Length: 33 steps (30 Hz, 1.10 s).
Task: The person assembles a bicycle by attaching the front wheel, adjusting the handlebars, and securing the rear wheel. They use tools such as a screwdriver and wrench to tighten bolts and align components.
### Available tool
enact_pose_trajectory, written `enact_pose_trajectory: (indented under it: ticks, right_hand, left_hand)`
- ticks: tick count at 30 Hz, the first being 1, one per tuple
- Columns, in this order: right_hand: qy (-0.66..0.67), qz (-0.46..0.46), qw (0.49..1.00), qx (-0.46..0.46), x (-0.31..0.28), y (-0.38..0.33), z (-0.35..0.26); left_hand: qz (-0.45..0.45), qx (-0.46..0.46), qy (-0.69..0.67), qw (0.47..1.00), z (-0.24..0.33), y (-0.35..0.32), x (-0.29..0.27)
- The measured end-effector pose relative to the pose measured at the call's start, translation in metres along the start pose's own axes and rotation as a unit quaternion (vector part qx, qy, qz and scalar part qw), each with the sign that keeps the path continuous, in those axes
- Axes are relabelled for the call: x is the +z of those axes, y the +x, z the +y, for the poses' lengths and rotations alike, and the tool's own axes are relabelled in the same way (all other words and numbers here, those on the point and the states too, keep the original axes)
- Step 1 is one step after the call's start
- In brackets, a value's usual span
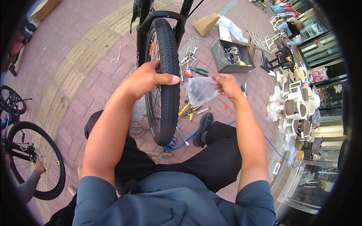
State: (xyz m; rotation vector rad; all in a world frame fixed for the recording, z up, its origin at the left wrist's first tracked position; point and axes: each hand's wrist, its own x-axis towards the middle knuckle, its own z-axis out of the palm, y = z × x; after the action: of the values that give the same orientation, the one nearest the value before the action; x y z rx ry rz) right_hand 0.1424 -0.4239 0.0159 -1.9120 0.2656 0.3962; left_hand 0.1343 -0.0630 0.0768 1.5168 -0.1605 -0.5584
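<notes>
A bicycle wheel with a knobby black tyre (168, 109) stands upright before me, set in a black fork (162, 16). My left hand (149, 80) grips it from the left side, the thumb lying across the tread and the other fingers partly hidden behind the tyre. To the right of the wheel, my right hand (227, 86) pinches the upper corner of a small see-through plastic bag (203, 92). The bag hangs close to the tyre, and I cannot make out whether anything is inside it.
Pliers with dark green handles (198, 71), yellow-handled pliers (184, 110) and several wrenches lie on the brick paving. An open metal toolbox (233, 67) stands behind them. A blue hose (192, 136) runs past my shoe. Another person's hand (40, 167) is by a bicycle wheel (56, 150) at left; child seats (296, 105) are stacked at right.
</notes>
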Motion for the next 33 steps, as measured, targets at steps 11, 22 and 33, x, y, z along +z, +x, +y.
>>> enact_pose_trajectory:
  ticks: [11, 22, 33]
  right_hand:
    - [0.044, 0.031, 0.957, -0.285, 0.012, -0.194, -0.161]
    - [0.122, -0.004, 0.87, -0.478, 0.102, -0.195, -0.112]
    - [-0.264, -0.057, 0.778, -0.567, 0.174, -0.261, -0.119]
  left_hand:
    - [0.183, 0.318, -0.158, 0.917, -0.051, -0.094, 0.096]
    - [-0.007, 0.162, -0.507, 0.847, -0.071, -0.137, 0.098]
    - [-0.009, 0.16, -0.498, 0.852, -0.089, -0.137, 0.076]
